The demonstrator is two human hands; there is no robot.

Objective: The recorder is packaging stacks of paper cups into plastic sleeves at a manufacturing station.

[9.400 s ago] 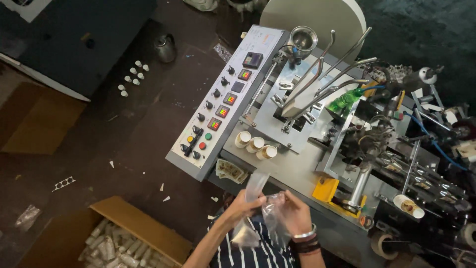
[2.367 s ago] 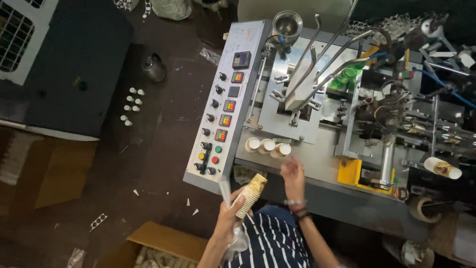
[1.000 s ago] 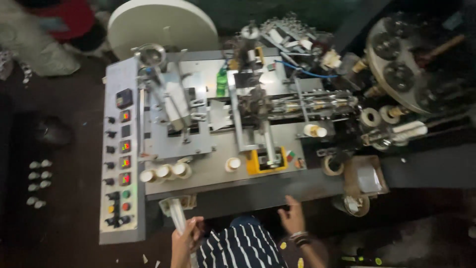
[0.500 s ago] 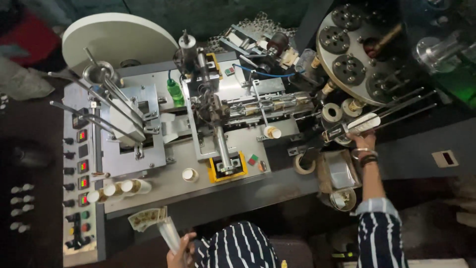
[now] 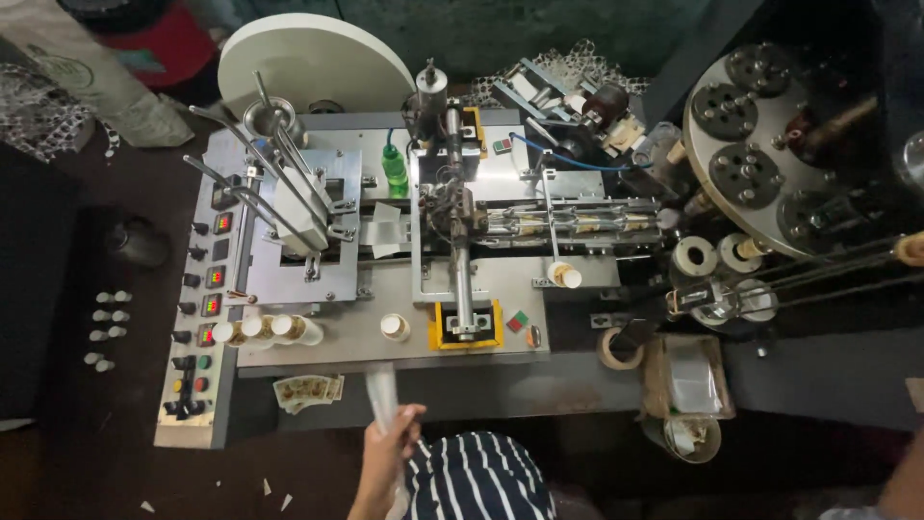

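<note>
- Left hand (image 5: 385,453): raised at the front edge of the machine, fingers (image 5: 409,416) closed around a clear plastic sleeve (image 5: 382,395) that stands upright above the hand.
- Right hand: only a strip of forearm (image 5: 905,481) shows at the lower right corner; the fingers are out of view.
- Sleeve position: just in front of the worktop (image 5: 356,337), between a fanned stack of printed blanks (image 5: 306,390) and the striped shirt (image 5: 476,477).
- Worktop: grey metal plate carrying the forming mechanism. A row of paper cups (image 5: 265,329) stands at its front left; a single cup (image 5: 393,327) stands nearer the centre; another cup (image 5: 566,276) sits by the horizontal rails.
- Control panel (image 5: 202,337): left of the worktop, with coloured buttons and switches.
- Paper roll (image 5: 313,63): large white disc behind the machine.
- Green bottle (image 5: 395,171): upright near the centre rear.
- Turret (image 5: 770,144): round plate with several mandrels, at the right.
- Floor (image 5: 87,453): dark, with small white caps (image 5: 106,327) in rows at the left.
</note>
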